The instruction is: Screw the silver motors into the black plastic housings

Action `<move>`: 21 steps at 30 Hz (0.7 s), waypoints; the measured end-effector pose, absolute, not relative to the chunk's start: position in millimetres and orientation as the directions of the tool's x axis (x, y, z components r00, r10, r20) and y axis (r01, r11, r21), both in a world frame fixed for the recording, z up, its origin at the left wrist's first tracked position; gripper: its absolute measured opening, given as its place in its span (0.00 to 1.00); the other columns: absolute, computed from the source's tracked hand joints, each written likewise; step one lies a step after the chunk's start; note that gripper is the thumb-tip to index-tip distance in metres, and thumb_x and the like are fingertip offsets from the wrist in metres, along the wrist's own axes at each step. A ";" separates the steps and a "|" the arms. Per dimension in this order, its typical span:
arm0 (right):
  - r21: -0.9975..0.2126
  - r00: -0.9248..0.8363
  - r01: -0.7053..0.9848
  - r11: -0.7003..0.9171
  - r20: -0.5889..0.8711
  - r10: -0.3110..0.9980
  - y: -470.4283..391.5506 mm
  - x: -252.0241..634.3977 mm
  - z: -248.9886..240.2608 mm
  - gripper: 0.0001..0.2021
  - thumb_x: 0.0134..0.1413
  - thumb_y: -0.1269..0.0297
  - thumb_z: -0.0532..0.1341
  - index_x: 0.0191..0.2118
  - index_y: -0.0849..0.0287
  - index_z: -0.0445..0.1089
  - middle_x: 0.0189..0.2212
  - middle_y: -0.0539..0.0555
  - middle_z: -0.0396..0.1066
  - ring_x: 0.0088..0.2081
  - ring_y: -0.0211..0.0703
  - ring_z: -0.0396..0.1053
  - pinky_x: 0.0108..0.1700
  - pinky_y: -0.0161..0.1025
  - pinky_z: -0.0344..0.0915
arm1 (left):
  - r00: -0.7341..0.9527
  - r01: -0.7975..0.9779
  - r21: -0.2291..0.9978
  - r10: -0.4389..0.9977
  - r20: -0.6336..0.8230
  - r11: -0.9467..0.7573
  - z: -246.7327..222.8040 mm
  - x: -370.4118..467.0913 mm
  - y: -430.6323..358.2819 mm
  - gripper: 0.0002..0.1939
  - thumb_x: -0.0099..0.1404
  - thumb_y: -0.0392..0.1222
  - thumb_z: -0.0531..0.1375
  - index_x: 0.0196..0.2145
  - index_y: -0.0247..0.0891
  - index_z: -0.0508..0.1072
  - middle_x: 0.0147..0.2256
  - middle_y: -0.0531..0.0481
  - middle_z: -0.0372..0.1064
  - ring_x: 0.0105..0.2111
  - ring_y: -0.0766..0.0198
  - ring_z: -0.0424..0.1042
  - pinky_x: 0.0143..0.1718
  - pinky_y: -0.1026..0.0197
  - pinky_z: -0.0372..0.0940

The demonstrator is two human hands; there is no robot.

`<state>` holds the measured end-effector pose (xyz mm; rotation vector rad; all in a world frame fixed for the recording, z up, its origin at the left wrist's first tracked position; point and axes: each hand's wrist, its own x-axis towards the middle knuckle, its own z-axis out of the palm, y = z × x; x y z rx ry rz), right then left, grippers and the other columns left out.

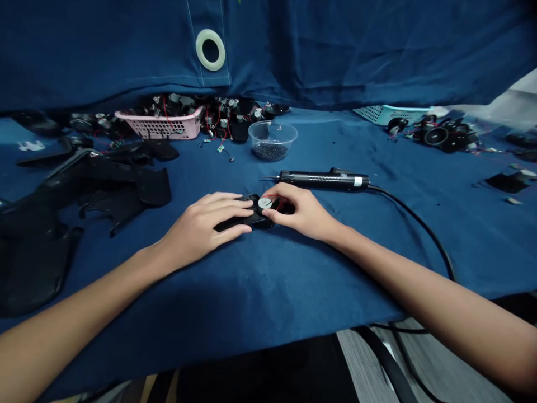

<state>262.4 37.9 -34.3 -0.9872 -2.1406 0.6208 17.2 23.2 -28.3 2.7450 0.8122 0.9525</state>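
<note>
Across the blue cloth-covered bench [251, 302]: one pink perforated basket [165, 126]; the left hand [207, 217], fingers outstretched flat over one smooth black housing [263, 223]; one round, pale-topped motor [264, 203] at its right end, pinched between thumb and fingers of the right hand [302, 208]; one clear plastic bowl [273, 133]; one cylindrical black electric screwdriver [321, 179].
</note>
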 end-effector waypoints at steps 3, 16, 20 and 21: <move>-0.616 -0.493 0.475 0.628 0.405 0.770 36.9 263.2 -33.2 0.11 0.57 0.62 0.63 0.43 0.62 0.72 0.36 0.52 0.73 0.36 0.38 0.68 0.40 0.36 0.63 | 0.672 0.439 0.275 0.516 0.530 -0.855 -28.7 17.7 24.5 0.13 0.66 0.44 0.62 0.46 0.36 0.77 0.49 0.45 0.75 0.52 0.56 0.71 0.55 0.52 0.66; -0.516 -0.460 0.574 0.636 0.440 0.771 31.0 261.5 -34.3 0.14 0.57 0.62 0.63 0.47 0.59 0.75 0.42 0.50 0.77 0.39 0.42 0.64 0.44 0.40 0.60 | 0.680 0.440 0.221 0.484 0.551 -0.870 -25.0 10.3 23.6 0.13 0.65 0.43 0.63 0.46 0.38 0.77 0.47 0.47 0.76 0.51 0.58 0.71 0.55 0.53 0.67; -0.475 -0.442 0.612 0.632 0.457 0.772 28.1 260.3 -34.0 0.15 0.57 0.60 0.63 0.48 0.57 0.76 0.38 0.50 0.77 0.39 0.45 0.60 0.45 0.42 0.59 | 0.680 0.441 0.215 0.480 0.554 -0.872 -25.9 11.3 21.9 0.13 0.65 0.44 0.63 0.46 0.38 0.78 0.47 0.47 0.76 0.50 0.57 0.72 0.54 0.53 0.67; -0.467 -0.441 0.621 0.630 0.456 0.773 27.4 259.9 -33.7 0.14 0.57 0.60 0.63 0.48 0.57 0.76 0.38 0.50 0.76 0.39 0.45 0.60 0.45 0.42 0.58 | 0.683 0.439 0.210 0.477 0.553 -0.873 -25.9 11.7 21.3 0.13 0.65 0.44 0.63 0.46 0.38 0.78 0.47 0.47 0.76 0.50 0.57 0.72 0.54 0.53 0.68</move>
